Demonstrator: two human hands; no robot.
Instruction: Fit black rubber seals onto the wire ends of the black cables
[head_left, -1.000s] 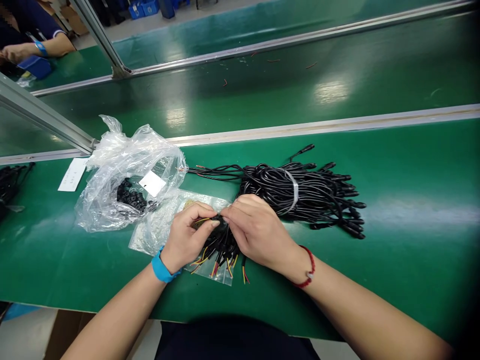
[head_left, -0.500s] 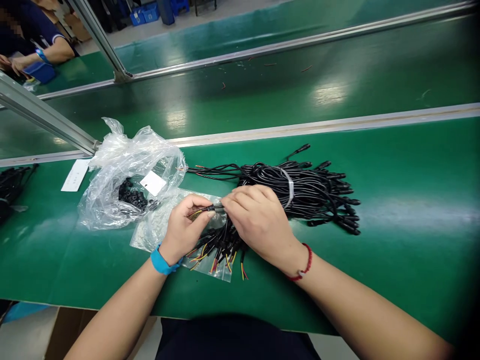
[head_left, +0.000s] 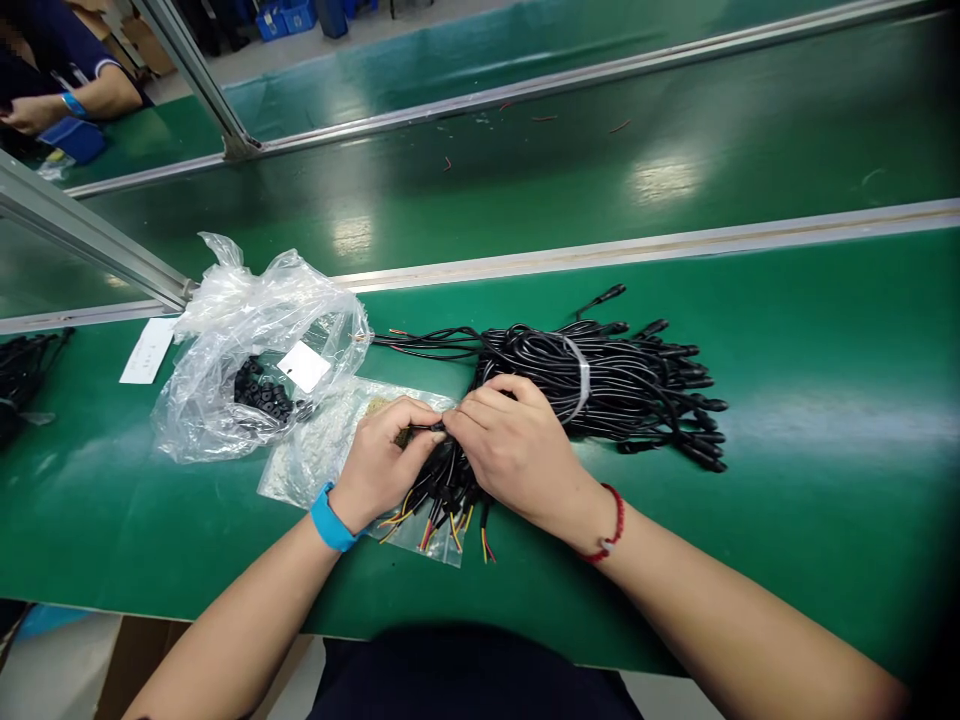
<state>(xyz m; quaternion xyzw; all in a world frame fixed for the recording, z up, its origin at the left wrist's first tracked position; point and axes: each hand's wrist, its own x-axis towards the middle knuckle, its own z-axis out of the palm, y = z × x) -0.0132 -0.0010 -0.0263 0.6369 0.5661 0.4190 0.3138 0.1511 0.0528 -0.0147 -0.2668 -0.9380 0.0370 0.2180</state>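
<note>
My left hand (head_left: 386, 455), with a blue band on its wrist, pinches the end of a black cable; most of that end is hidden by the fingers. Close against it, my right hand (head_left: 514, 455) has thumb and fingers closed on the same cable. Under and behind my right hand lies a tied bundle of black cables (head_left: 547, 370), with connector ends to the right. Stripped cable ends with red and yellow wires (head_left: 431, 525) fan out below my hands. They rest on a flat clear zip bag (head_left: 300, 465).
A crumpled clear bag (head_left: 217, 310) holds small black parts (head_left: 259, 392) and a white label (head_left: 304, 367). A paper tag (head_left: 148, 350) lies left of it. A metal post (head_left: 90, 230) stands at the left. Across the bench, a co-worker's arm (head_left: 97, 95) is beside a blue bin (head_left: 73, 140).
My left hand has moved slightly right, up against my right hand. The cable end and wires that showed between them are now mostly covered by the fingers.
</note>
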